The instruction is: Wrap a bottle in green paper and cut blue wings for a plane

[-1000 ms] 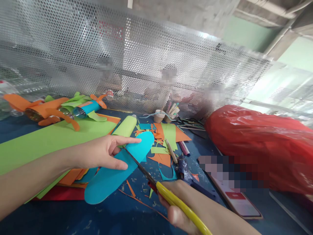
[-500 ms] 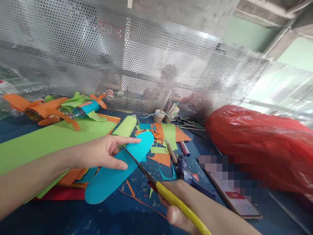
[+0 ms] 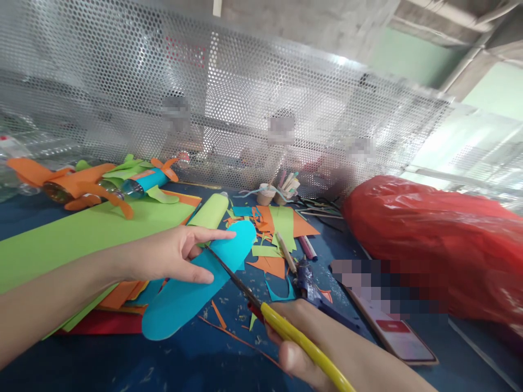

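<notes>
My left hand (image 3: 180, 255) grips a long blue paper shape (image 3: 180, 310) with rounded ends, its index finger and thumb lying on the upper face. Yellow-handled scissors (image 3: 302, 343) are in my right hand (image 3: 296, 326), fingers wrapped round the handles. The scissor blades reach across the middle of the blue paper, their tips by my left fingers. Behind the blue shape lies a roll wrapped in light green paper (image 3: 210, 211). Under my left forearm are green sheets (image 3: 81, 226) and orange pieces.
Paper scraps (image 3: 267, 265), a marker (image 3: 308, 247) and a glue gun (image 3: 308, 286) lie right of centre. A phone (image 3: 404, 340) and a red plastic bag (image 3: 433, 245) are farther right. Paper-covered bottles (image 3: 143, 182) stand left; pen cups (image 3: 266, 194) sit by a perforated metal screen (image 3: 245, 81).
Almost nothing differs; both hands, the scissors and the blue paper hold nearly the same position.
</notes>
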Demonstrator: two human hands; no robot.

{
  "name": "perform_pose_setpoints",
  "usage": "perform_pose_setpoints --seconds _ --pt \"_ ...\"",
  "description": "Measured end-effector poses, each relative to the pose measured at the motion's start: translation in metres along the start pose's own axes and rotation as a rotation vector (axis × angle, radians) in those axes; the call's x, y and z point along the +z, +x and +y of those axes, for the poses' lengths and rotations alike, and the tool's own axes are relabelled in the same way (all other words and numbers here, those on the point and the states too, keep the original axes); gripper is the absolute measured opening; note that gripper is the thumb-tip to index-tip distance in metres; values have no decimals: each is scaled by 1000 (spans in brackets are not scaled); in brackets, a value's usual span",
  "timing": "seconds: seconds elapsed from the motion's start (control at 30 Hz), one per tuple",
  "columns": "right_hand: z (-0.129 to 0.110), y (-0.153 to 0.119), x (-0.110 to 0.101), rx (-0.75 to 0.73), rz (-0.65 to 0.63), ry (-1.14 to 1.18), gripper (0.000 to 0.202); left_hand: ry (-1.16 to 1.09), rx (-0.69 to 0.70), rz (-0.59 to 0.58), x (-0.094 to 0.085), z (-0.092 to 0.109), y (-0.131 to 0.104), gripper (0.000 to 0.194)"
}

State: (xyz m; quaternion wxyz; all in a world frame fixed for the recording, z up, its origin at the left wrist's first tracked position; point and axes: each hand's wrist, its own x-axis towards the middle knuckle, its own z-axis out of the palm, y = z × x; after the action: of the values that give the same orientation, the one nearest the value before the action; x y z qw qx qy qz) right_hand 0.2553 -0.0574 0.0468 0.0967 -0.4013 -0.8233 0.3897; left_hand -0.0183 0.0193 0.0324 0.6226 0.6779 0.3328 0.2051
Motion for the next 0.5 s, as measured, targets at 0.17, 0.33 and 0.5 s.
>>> perform_pose_setpoints --seconds 0.17,0.33,0.5 --pt "3 0 2 18 -51 39 61 -7 19 11 -1 -4 1 80" --pt "3 4 -2 -80 -58 43 61 -74 -2 -48 0 -3 1 79" --pt "4 7 -2 -133 -54 44 61 -91 -1 -65 1 -3 2 76"
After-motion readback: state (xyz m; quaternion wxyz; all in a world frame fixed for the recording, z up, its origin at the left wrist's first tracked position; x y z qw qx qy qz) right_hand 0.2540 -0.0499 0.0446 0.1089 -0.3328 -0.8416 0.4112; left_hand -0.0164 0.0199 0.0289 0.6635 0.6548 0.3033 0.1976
